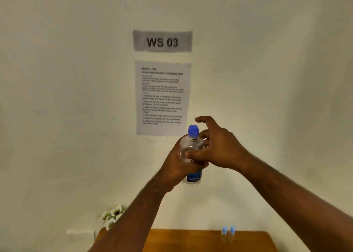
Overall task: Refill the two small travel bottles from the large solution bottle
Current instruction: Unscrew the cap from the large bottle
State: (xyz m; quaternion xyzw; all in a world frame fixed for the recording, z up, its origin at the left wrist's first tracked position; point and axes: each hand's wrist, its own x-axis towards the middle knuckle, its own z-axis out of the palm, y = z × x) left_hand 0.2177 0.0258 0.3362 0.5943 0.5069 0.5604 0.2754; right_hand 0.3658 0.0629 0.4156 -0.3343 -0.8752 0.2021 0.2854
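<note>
Here your left hand (179,166) clamps the clear, capped large bottle (192,152); your right hand (217,146) spreads loosely beside it, two small bottles (228,232) capped on the table (181,240).

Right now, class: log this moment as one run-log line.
left hand: grips large bottle | right hand: open near blue cap, cap on | travel bottles: capped, on table

- The left hand (176,164) grips a large clear plastic bottle (192,148) upright in the air, blue cap (193,131) on.
- The right hand (217,146) rests its fingers on the bottle's side, just below the cap.
- Two small clear bottles with light-blue caps (228,232) stand side by side on a brown wooden table (181,240).
- White flowers (112,214) sit by the table's left corner.
- A grey "WS 03" sign (162,41) hangs above a printed sheet (162,97) on the wall.
</note>
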